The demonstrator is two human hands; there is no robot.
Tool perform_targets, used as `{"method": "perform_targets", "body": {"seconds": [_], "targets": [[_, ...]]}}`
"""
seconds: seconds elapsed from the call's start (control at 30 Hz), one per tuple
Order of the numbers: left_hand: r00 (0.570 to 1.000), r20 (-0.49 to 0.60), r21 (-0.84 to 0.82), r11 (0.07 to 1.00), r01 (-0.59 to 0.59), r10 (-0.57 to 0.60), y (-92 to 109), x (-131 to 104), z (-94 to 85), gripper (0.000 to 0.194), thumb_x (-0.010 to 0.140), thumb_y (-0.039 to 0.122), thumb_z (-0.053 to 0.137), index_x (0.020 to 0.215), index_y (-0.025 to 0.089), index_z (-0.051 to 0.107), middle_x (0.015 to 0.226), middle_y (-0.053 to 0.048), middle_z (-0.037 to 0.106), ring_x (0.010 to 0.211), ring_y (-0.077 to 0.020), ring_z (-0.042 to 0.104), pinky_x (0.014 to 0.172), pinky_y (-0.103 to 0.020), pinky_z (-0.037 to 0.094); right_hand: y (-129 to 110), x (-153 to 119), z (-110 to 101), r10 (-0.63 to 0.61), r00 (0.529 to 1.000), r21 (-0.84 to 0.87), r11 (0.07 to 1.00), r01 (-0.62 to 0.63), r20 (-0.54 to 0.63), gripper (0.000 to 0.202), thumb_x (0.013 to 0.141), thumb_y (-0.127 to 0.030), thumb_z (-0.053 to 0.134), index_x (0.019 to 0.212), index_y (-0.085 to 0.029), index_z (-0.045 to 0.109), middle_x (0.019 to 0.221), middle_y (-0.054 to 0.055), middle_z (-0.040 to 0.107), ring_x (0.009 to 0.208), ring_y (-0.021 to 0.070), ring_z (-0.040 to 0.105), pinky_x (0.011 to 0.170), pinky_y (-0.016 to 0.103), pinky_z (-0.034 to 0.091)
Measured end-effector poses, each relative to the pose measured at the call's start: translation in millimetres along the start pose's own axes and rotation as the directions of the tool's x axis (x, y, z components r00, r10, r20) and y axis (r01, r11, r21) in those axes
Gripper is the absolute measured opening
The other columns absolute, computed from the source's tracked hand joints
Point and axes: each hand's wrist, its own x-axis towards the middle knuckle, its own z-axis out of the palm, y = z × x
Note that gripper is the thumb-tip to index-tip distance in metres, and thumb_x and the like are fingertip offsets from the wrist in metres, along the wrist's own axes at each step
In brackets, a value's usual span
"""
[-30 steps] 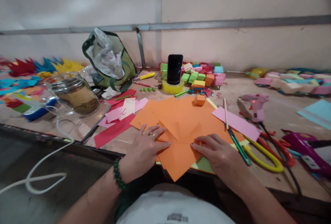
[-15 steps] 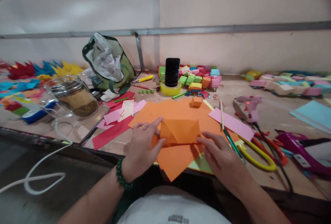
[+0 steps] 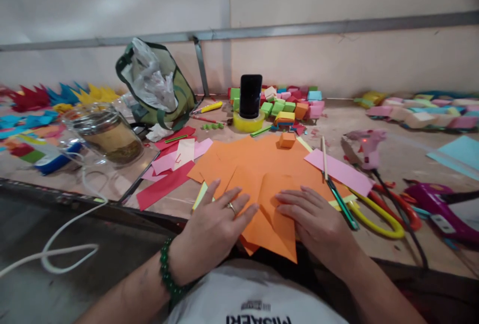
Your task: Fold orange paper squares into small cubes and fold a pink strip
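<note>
Partly unfolded, a creased orange sheet (image 3: 277, 229) lies at the table's front edge, with one corner reaching over it. My left hand (image 3: 215, 221) rests on its left side, fingers spread and a ring on one finger. Across its right side lies my right hand (image 3: 318, 219), fingers stretched out flat. Neither hand is wrapped round anything. More orange paper (image 3: 239, 152) is spread underneath and beyond the hands. A small folded orange box (image 3: 287, 140) sits at the back of that paper.
Behind stand a phone (image 3: 250, 96) in a yellow tape roll (image 3: 248, 122) and colourful paper boxes. Scissors (image 3: 377, 219), a pink glue gun (image 3: 368, 147) and a purple tool (image 3: 445, 214) lie right. A glass jar (image 3: 108, 134) and a green bag (image 3: 179, 94) are left.
The folded orange piece has opened out and now extends toward me. My left hand has moved from its edge to lie over it, and my right hand has flattened onto it.
</note>
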Motion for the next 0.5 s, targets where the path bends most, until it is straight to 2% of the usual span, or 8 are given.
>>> {"method": "perform_targets", "body": {"seconds": [0.13,0.2,0.37,0.5], "targets": [[0.982,0.177,-0.154,0.983,0.1,-0.072,-19.8,2.6,1.0,0.048,0.073,0.002,0.047,0.113,0.024,0.06,0.107,-0.004,0.07,0.105,-0.0225,0.059,0.103,-0.05,0.026,1.8,-7.6,5.8,0.089,0.995,0.108,0.99,-0.092,0.036,0.032,0.078,0.003,0.038,0.088,-0.02,0.059,0.098,0.007,0.071,0.094,0.0172,0.066,0.083,0.036,0.055],[0.969,0.229,-0.231,0.963,0.142,-0.088,-28.6,4.2,0.8,0.054,0.066,0.0,0.047,0.111,0.025,0.062,0.106,-0.002,0.071,0.102,-0.0213,0.06,0.098,-0.047,0.03,2.7,-11.5,6.4,0.136,0.989,0.121,0.983,-0.142,0.05,0.037,0.073,0.005,0.038,0.091,-0.019,0.059,0.099,0.008,0.07,0.097,0.0181,0.065,0.081,0.035,0.056],[0.958,0.27,-0.375,0.906,0.199,-0.099,-47.6,5.5,1.7,0.059,0.058,-0.001,0.047,0.106,0.027,0.066,0.111,0.001,0.07,0.105,-0.0189,0.06,0.097,-0.042,0.031,3.9,-12.7,0.6,0.135,0.98,0.059,0.988,-0.145,0.146,0.055,0.068,0.006,0.04,0.114,-0.017,0.059,0.101,0.009,0.068,0.097,0.0214,0.061,0.082,0.038,0.056],[0.96,0.264,-0.412,0.888,0.202,-0.096,-51.9,6.2,4.7,0.056,0.057,-0.003,0.044,0.098,0.027,0.07,0.107,0.002,0.071,0.105,-0.0183,0.061,0.101,-0.043,0.028,1.7,-7.2,-2.5,0.114,0.972,0.052,0.99,-0.128,0.207,0.056,0.069,0.003,0.043,0.118,-0.018,0.061,0.108,0.012,0.065,0.101,0.024,0.057,0.083,0.041,0.054]]}}
